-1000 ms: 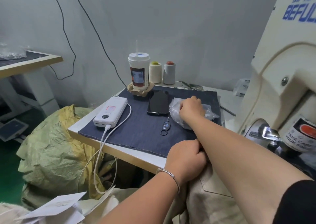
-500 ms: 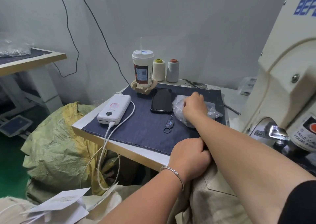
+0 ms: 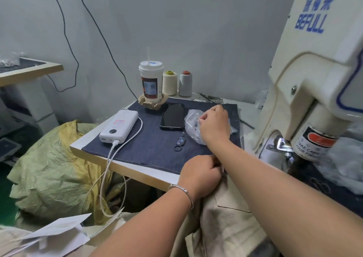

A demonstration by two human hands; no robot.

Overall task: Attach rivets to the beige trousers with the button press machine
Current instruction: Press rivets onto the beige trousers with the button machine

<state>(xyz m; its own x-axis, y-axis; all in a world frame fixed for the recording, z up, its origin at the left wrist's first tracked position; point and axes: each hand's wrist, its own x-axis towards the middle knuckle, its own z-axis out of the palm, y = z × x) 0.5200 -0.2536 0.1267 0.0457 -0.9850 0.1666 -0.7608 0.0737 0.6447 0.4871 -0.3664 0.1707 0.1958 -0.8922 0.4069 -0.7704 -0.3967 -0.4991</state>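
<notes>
Lifting slightly off the plastic bag (image 3: 191, 123), right hand (image 3: 215, 126) now pinching; left hand (image 3: 200, 175) still gripping beige trousers (image 3: 225, 223).

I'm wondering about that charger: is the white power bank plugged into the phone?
No, the white power bank's cable hangs off the table edge, while the phone lies apart.

Beige trousers (image 3: 225, 223) bunched below cream press machine (image 3: 314, 76).
</notes>
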